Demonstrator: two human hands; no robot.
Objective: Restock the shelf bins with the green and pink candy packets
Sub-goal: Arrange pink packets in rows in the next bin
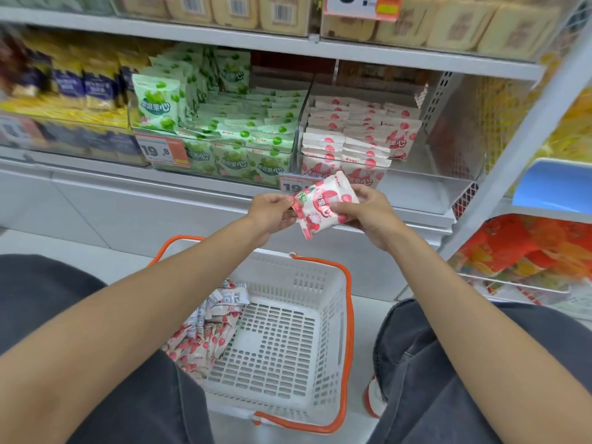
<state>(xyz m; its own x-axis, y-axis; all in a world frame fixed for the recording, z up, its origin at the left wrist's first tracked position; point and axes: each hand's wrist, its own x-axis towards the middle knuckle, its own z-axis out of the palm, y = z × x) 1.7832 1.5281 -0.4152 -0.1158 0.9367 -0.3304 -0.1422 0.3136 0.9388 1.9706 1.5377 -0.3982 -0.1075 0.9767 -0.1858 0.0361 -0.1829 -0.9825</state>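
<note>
One pink packet (320, 206) is held up between both hands in the head view. The left hand (272, 213) pinches its left edge, and the right hand (368, 213) has thumb and fingers curled round its right side. Just beyond the fingertips stands the pink bin (413, 181), partly filled, with room at its right. Below the wrists, the basket (323, 283) holds spare pink packets (205, 331). This looks like the placing step; next, the packet needs carrying forward and setting into that gap.
</note>
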